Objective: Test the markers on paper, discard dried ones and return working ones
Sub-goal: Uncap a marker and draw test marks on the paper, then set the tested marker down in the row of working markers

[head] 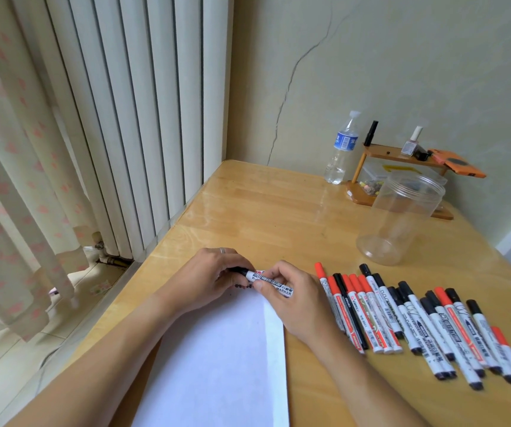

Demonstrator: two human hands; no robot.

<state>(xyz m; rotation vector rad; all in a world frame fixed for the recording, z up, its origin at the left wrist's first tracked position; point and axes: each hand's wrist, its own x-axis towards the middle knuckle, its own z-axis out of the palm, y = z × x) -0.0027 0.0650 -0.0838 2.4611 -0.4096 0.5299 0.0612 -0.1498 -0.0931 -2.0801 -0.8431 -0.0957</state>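
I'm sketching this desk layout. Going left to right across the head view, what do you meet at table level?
Left hand → marker held in both hands → right hand → row of markers lying on the table. Farther back: water bottle → clear jar.

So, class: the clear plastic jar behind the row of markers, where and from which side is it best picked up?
Probably round the jar wall, near the middle, coming from the left side over bare table. It stands upright with an open mouth and smooth round sides, the markers lie in front, and the wooden shelf crowds it behind.
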